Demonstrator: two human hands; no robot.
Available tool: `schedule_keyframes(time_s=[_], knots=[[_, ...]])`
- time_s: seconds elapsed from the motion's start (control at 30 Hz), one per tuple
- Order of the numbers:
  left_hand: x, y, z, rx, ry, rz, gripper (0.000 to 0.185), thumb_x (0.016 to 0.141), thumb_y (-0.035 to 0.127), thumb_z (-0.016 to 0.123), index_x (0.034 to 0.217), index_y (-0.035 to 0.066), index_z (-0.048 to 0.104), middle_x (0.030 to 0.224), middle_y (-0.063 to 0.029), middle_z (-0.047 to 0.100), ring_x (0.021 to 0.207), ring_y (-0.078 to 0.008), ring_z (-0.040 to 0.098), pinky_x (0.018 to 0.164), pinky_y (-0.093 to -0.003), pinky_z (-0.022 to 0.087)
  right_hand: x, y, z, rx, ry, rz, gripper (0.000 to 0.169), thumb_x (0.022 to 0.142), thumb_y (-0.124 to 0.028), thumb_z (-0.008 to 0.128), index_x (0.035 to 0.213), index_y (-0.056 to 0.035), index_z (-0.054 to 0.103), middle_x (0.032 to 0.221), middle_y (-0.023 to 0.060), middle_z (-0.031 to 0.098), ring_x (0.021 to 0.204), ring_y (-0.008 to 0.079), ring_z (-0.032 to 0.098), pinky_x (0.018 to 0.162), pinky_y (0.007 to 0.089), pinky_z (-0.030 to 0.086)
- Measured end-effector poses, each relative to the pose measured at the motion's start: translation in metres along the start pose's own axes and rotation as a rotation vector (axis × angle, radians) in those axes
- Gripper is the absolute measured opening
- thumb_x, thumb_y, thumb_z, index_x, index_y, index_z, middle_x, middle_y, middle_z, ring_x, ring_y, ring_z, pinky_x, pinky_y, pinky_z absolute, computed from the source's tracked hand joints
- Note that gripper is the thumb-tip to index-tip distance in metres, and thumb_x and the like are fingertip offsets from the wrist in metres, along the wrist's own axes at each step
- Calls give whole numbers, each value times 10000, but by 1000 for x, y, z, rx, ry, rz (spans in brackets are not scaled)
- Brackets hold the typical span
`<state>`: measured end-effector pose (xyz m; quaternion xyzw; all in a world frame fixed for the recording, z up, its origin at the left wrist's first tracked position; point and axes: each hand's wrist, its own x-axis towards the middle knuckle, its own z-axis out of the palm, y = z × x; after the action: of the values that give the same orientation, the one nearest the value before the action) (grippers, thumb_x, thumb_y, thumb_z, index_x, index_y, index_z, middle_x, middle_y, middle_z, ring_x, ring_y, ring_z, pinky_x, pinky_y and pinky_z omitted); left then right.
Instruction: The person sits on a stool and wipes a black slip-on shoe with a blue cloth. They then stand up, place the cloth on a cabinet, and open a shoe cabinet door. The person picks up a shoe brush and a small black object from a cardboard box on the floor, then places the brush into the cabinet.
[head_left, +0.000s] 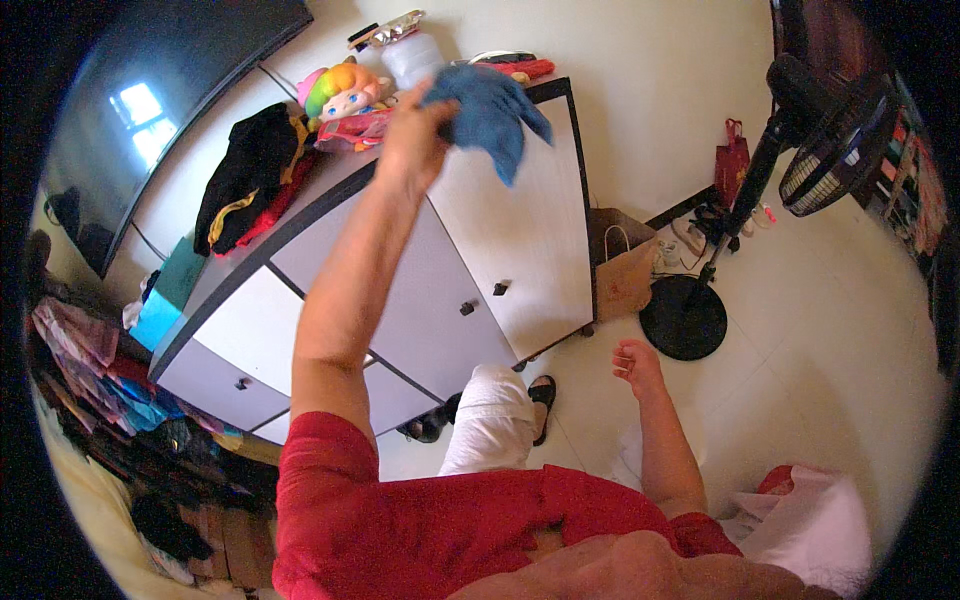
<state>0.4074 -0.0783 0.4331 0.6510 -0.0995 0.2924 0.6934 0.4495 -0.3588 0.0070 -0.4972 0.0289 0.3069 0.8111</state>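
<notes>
My left hand (421, 131) is raised over the top of a white and grey cabinet (517, 225) with black edging. A blue cloth (487, 112) hangs from its fingers, blurred and draping across the upper right corner of the cabinet. Close beside that hand, on the cabinet top, sits a doll's head with rainbow-coloured hair (343, 91), with a red plastic packet (356, 133) in front of it. My right hand (636, 366) hangs out to the right above the tiled floor, its fingers loosely curled and holding nothing.
Black clothing (251, 169) and a translucent plastic container (414, 60) rest on the cabinet. A television (180, 97) stands behind. To the right are a black pedestal fan (684, 315), a brown paper bag (626, 281) and a red bag (731, 161). Clothes (112, 367) are heaped at left.
</notes>
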Motion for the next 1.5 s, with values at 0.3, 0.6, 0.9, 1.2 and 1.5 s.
schedule_keyframes(time_s=[0.3,0.6,0.9,1.2,1.5], knots=[[121,7,-82,50,365,229,342,714,-78,484,1032,35,537,831,-100,587,709,-237,593,626,-347,510,-6,-4,-7,-56,86,-23,265,778,-191,531,1020,-82,539,887,66,604,734,171,586,580,316,501],[110,-39,-122,1537,337,240,402,691,157,519,1047,-21,578,991,-260,586,937,-371,573,824,-401,456,0,3,-9,-142,84,5,265,792,-214,538,1025,-86,539,893,66,605,743,175,586,587,313,500],[86,-29,-118,1701,482,236,392,804,269,461,1073,-5,537,1022,-269,558,936,-404,555,845,-452,428,6,8,-10,-190,84,14,261,793,-231,540,1010,-87,551,869,69,609,719,170,586,586,311,504],[108,-24,-59,2030,-96,254,462,818,551,416,1123,245,580,1262,-66,465,1191,-246,404,956,-529,273,10,8,-12,-223,157,45,235,791,-217,532,980,-79,546,843,69,604,706,167,584,573,309,500],[103,9,-85,2247,-197,-213,341,762,329,475,1040,207,630,1100,-124,589,1083,-269,519,942,-520,297,21,5,-5,-257,123,89,209,795,-165,522,981,-72,543,842,76,602,713,167,580,586,312,492]])
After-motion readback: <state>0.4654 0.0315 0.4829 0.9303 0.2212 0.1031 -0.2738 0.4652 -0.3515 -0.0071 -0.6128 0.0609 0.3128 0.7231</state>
